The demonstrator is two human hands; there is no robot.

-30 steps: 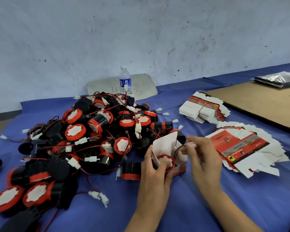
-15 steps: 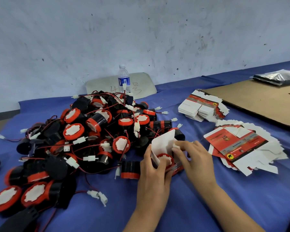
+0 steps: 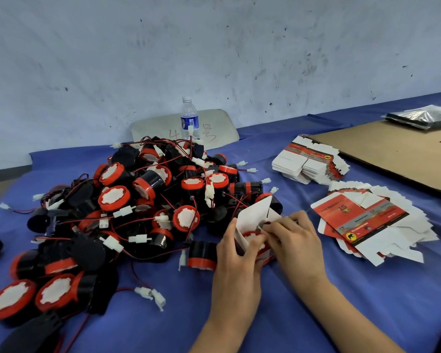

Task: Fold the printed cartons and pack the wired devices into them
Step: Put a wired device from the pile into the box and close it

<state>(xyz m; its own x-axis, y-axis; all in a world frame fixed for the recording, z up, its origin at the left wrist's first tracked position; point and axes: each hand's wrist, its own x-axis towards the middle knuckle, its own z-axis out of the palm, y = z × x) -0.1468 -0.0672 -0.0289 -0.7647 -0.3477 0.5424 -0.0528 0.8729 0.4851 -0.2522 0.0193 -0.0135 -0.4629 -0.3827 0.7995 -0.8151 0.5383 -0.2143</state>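
while the device pile (image 3: 143, 207) sprawls at 10 o'clock and flat cartons (image 3: 362, 220) fan at 3, the open carton (image 3: 255, 215) sits centre, left hand (image 3: 236, 266) wrapped round it. right hand (image 3: 295, 238) has dropped onto the mouth, pinching there (exact hold hidden) over the seated device (image 3: 251, 235); flaps likely next.

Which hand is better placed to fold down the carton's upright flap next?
Probably the right hand: its fingers are at the opening, while the left hand grips the carton.
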